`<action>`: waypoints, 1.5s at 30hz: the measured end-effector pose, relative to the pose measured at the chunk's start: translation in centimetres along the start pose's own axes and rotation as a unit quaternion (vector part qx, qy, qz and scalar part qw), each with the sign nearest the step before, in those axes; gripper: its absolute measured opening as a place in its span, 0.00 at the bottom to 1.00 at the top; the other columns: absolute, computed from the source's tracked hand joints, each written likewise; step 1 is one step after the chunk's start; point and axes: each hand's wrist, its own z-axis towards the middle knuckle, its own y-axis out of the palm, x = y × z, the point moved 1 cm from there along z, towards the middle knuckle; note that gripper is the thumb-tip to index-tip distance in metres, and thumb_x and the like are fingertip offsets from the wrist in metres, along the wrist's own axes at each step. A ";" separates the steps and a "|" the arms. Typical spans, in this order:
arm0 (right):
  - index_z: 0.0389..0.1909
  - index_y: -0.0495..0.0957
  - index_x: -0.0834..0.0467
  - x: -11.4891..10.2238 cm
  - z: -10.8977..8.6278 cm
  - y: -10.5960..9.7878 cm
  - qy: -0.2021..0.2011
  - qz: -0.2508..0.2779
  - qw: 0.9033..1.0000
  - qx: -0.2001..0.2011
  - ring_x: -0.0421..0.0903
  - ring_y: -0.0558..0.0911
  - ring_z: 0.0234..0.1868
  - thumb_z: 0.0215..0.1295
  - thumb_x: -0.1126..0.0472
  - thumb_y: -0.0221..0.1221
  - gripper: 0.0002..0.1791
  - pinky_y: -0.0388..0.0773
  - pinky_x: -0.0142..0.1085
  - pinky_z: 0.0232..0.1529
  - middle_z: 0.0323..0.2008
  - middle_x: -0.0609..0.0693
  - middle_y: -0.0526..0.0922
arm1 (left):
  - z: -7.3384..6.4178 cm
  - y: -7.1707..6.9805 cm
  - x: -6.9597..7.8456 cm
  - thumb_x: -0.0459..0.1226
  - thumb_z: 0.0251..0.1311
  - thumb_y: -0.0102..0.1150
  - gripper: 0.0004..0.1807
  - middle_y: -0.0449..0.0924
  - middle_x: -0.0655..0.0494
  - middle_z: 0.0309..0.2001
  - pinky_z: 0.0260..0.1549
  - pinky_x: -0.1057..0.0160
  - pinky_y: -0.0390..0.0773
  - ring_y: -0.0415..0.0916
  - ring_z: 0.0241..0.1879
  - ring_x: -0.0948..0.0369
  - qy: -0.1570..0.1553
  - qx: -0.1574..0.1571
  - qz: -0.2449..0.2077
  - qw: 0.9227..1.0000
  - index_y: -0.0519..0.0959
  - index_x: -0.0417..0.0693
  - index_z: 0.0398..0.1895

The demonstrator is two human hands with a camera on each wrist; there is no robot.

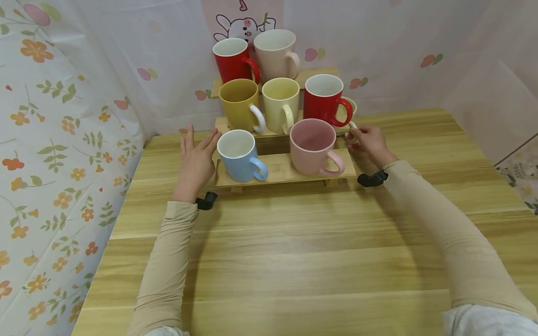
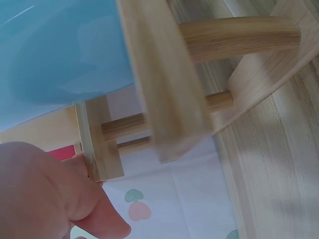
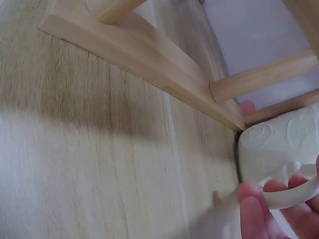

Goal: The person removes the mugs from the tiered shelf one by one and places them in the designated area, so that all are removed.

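At the right end of the stepped wooden rack, my right hand pinches the handle of a cream mug with a raised pattern. In the head view, that mug is mostly hidden behind the red mug on the middle tier. My left hand is at the rack's left end with its fingers extended, holding nothing. Its fingertips are right by the end of the middle tier, near the light blue mug. A pink mug stands at the right of the front tier.
A mustard mug and a pale yellow mug share the middle tier. Up top stand another red mug and a pale pink mug. Behind the rack hangs a patterned curtain. The wooden table extends in front.
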 end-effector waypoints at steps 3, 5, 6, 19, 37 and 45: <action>0.54 0.71 0.72 -0.2 -0.1 -0.4 0.002 -0.030 0.999 0.021 0.33 0.81 0.19 0.68 0.50 0.54 0.28 0.83 0.26 0.25 0.35 0.48 0.79 | 0.0 -0.1 0.1 0.24 0.58 0.45 0.34 0.59 0.56 0.73 0.68 0.31 0.40 0.28 0.74 0.39 -0.004 -0.008 0.000 1.000 0.63 0.49 0.71; 0.53 0.72 0.69 -0.5 -0.3 -0.7 0.000 -0.048 0.998 0.034 0.33 0.81 0.18 0.66 0.48 0.54 0.28 0.82 0.26 0.24 0.39 0.50 0.78 | 0.0 -0.2 0.2 0.24 0.58 0.45 0.34 0.58 0.56 0.73 0.69 0.32 0.39 0.28 0.75 0.40 -0.006 -0.012 0.000 1.000 0.63 0.49 0.71; 0.52 0.73 0.68 -0.7 -0.3 -1.0 -0.004 -0.055 0.998 0.040 0.33 0.81 0.17 0.66 0.47 0.55 0.28 0.82 0.26 0.23 0.38 0.49 0.78 | -0.1 -0.2 0.2 0.24 0.58 0.44 0.34 0.58 0.55 0.73 0.69 0.32 0.39 0.28 0.75 0.40 -0.007 -0.014 -0.002 1.000 0.63 0.49 0.71; 0.33 0.75 0.55 -4.5 -1.8 -3.7 -0.026 -0.034 0.997 0.060 0.36 0.78 0.13 0.64 0.49 0.58 0.12 0.80 0.26 0.18 0.17 0.40 0.78 | 0.1 -0.3 0.3 0.23 0.57 0.43 0.35 0.58 0.54 0.73 0.69 0.32 0.38 0.28 0.74 0.39 -0.009 -0.021 -0.008 1.000 0.62 0.48 0.71; 0.25 0.79 0.51 -10.6 -3.4 -3.8 -0.051 -0.001 0.998 0.039 0.39 0.78 0.11 0.62 0.53 0.60 0.09 0.79 0.27 0.16 0.15 0.43 0.79 | 0.1 -0.5 0.4 0.23 0.57 0.43 0.36 0.56 0.55 0.74 0.69 0.32 0.38 0.26 0.74 0.39 -0.017 -0.039 -0.007 0.999 0.60 0.48 0.72; 0.27 0.78 0.56 -13.1 -3.6 -3.1 -0.079 0.006 0.996 0.044 0.40 0.78 0.11 0.63 0.55 0.60 0.09 0.79 0.28 0.15 0.16 0.44 0.79 | 0.1 -0.7 0.5 0.26 0.56 0.50 0.38 0.53 0.56 0.75 0.69 0.32 0.35 0.24 0.74 0.39 -0.026 -0.057 -0.015 0.998 0.58 0.49 0.73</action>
